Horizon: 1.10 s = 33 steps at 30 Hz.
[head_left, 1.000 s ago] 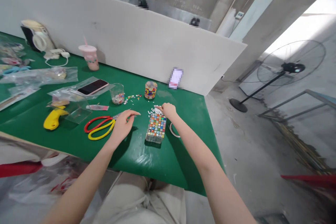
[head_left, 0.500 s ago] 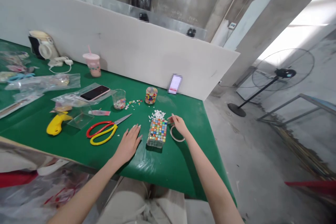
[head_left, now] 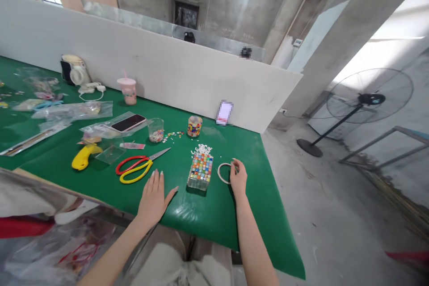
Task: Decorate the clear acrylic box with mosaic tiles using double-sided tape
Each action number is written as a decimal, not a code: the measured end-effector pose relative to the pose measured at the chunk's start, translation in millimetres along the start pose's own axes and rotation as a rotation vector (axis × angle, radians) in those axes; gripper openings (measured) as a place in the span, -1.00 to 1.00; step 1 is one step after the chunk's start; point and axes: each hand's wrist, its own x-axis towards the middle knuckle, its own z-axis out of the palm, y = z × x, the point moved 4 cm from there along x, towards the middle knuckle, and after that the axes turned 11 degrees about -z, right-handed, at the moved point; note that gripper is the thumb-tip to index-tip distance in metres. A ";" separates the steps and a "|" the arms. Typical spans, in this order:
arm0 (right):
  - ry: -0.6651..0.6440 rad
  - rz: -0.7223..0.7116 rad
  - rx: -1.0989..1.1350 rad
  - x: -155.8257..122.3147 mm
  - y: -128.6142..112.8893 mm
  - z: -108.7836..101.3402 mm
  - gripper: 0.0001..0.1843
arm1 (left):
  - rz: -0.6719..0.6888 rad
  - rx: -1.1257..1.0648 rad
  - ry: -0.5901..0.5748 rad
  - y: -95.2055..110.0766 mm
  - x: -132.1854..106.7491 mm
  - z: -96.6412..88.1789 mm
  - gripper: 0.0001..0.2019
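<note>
My left hand (head_left: 152,199) lies flat on the green table, fingers spread, just below the scissors (head_left: 140,167) with one red and one yellow handle loop. To its right stands a clear box (head_left: 200,170) whose top is covered with colourful mosaic tiles. Loose white tiles (head_left: 203,149) lie behind the box. My right hand (head_left: 238,178) has its fingers curled over the right side of a thin pale ring (head_left: 219,173), which looks like a narrow roll of tape. The fingertips are partly hidden. A tile-covered round jar (head_left: 194,126) stands farther back.
A clear cup (head_left: 156,130) of tiles stands beside scattered coloured pieces (head_left: 174,135). Left are a phone (head_left: 128,123), a pink tumbler (head_left: 128,90), a yellow tool (head_left: 84,157) and plastic bags. Another phone (head_left: 224,112) leans on the white partition (head_left: 167,71). The table ends at the right.
My right hand has moved right and toward me, from the ring's far side to its right side. My left hand has slid left, away from the box, and spread its thumb.
</note>
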 end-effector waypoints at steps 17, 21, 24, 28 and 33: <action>0.095 0.081 -0.010 4.3 6.8 -0.3 -0.66 | 0.201 0.042 -0.055 48.9 79.5 33.9 -0.47; 0.099 0.077 -0.022 4.0 4.3 0.5 -0.66 | 0.043 0.110 0.011 17.5 32.8 15.9 -0.29; 0.091 0.065 -0.025 3.6 3.7 2.5 -0.66 | 0.009 0.167 -0.017 13.6 22.6 20.3 -0.27; 0.070 0.043 -0.042 3.3 4.4 6.0 -0.67 | 0.057 0.222 -0.134 35.1 54.7 42.4 -0.39; 0.020 0.003 -0.087 3.4 4.8 9.6 -0.68 | 0.201 0.221 -0.299 65.6 93.9 56.1 -0.47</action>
